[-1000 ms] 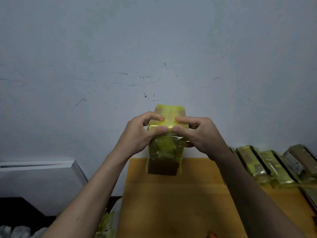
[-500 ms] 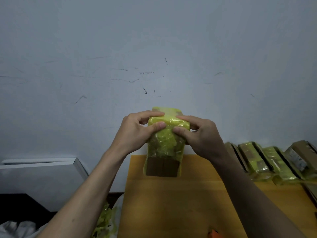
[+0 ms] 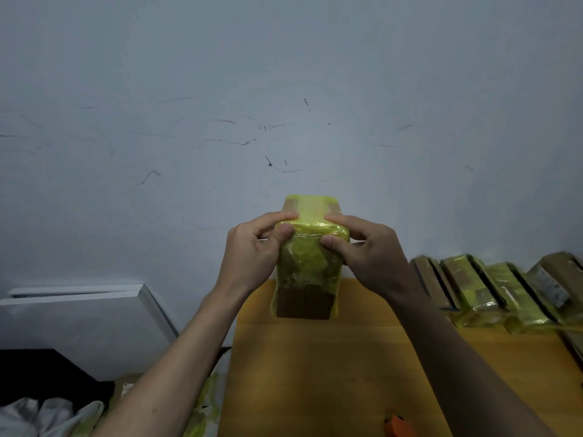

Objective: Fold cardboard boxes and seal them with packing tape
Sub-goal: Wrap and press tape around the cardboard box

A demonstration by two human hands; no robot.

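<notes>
We hold a small cardboard box [image 3: 307, 266] upright above the worktop [image 3: 347, 373], at its 12 o'clock edge, left hand [image 3: 252, 250] and right hand [image 3: 369, 250] with fingers clamped on its yellow tape [image 3: 310, 216]. Uneven thumb pressure could crease the tape, leaving a weak seal.

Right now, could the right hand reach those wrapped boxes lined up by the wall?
Probably yes, but not at once. The right hand is busy gripping the yellow-taped box together with the left hand. The row of wrapped boxes lies on the table just to its right, with nothing between them.
</notes>
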